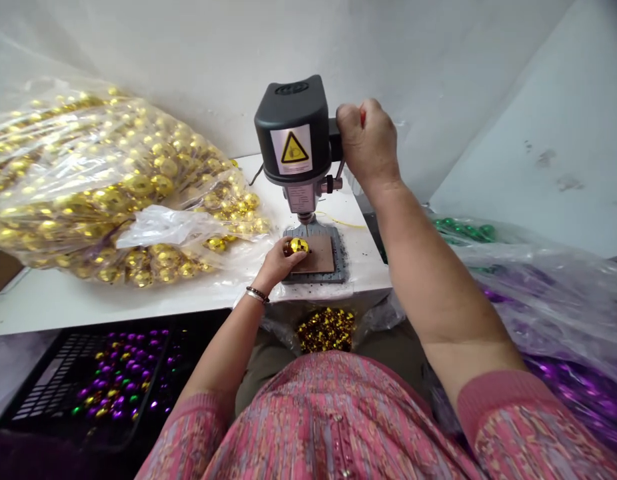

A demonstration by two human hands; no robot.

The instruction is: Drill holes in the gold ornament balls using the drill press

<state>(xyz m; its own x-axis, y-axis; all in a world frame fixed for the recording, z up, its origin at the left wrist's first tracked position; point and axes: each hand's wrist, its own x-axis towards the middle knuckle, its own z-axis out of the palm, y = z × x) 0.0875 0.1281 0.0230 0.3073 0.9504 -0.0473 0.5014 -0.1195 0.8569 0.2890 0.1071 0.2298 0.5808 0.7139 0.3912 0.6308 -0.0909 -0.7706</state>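
A small black bench drill press [291,143] with a yellow warning label stands on the white table. My right hand [369,143] is closed in a fist at the upper right of the drill head, around its feed lever. A bit of red shows between the fingers; most of the lever's end is hidden. My left hand [279,260] grips a shiny gold faceted ball [299,245] from the left. That ball is at the left edge of a brown board [318,255] on the drill's grey base [339,260], below and slightly left of the chuck [305,217].
A big clear bag of gold bead strings [153,173] fills the table's left. Below the front edge, gold beads [327,330] lie in plastic at my lap. A black crate [53,380] holds purple, gold and green beads. Bagged purple [578,387] and green beads [463,230] are at right.
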